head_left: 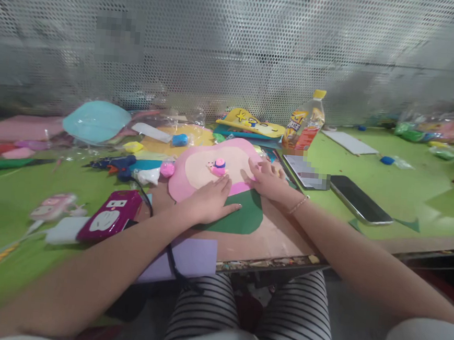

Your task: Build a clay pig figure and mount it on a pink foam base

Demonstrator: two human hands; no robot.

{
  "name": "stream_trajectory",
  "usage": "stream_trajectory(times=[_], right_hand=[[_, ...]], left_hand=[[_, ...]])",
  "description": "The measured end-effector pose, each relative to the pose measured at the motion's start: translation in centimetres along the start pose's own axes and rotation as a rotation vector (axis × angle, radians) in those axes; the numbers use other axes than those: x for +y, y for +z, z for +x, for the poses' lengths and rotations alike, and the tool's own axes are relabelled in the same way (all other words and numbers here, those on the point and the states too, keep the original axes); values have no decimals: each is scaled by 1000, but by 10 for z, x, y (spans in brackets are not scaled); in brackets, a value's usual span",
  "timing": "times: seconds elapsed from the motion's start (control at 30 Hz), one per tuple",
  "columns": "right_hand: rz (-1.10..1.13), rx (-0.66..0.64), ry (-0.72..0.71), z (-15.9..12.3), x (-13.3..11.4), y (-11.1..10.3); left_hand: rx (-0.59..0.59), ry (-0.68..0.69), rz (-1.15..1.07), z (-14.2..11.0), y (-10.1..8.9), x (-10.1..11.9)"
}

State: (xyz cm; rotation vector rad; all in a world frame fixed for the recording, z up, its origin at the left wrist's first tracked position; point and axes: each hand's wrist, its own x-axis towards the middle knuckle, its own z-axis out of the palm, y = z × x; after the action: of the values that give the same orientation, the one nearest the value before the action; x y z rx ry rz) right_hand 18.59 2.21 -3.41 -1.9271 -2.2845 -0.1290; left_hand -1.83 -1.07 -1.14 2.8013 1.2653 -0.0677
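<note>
A layered craft piece lies on the table in front of me: a pink cloud-like sheet (178,184) with a cream centre (196,160) and a green sheet (243,216) at its near edge. On the cream part sits a small pink snail (219,167) with a blue band on its shell. My left hand (214,200) lies flat over the green and pink sheets, fingers stretched out just below the snail. Resting on the pink sheet's right edge is my right hand (267,178), its fingers spread. Neither hand holds anything.
Left are a glue gun (119,167), a purple case (111,216), a pink clay ball (168,169) and a black cable (172,262). A drink bottle (305,124) stands behind; a phone (360,200) lies right. Perforated metal (221,44) rises behind the table.
</note>
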Motion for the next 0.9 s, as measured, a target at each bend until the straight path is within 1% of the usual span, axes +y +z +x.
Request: stream_trajectory(times=[0.2, 0.37, 0.43, 0.5, 0.67, 0.73, 0.8, 0.9], right_hand=[[-78, 59, 3, 0, 10, 5], [-57, 181, 66, 6, 21, 6], [-41, 157, 50, 7, 25, 4], [-42, 100, 22, 8, 27, 2], [-30, 48, 59, 11, 27, -4], [-20, 67, 65, 13, 26, -5], [-15, 121, 69, 15, 23, -4], [-71, 186, 70, 14, 14, 0]], left_hand=[[6, -3, 1, 1, 2, -1], [19, 5, -15, 1, 3, -3], [24, 3, -20, 1, 3, -3], [23, 7, -21, 1, 3, -3], [14, -5, -14, 0, 2, -2], [9, -12, -10, 0, 2, -1], [16, -11, -9, 1, 2, -1], [48, 3, -2, 1, 4, -3]])
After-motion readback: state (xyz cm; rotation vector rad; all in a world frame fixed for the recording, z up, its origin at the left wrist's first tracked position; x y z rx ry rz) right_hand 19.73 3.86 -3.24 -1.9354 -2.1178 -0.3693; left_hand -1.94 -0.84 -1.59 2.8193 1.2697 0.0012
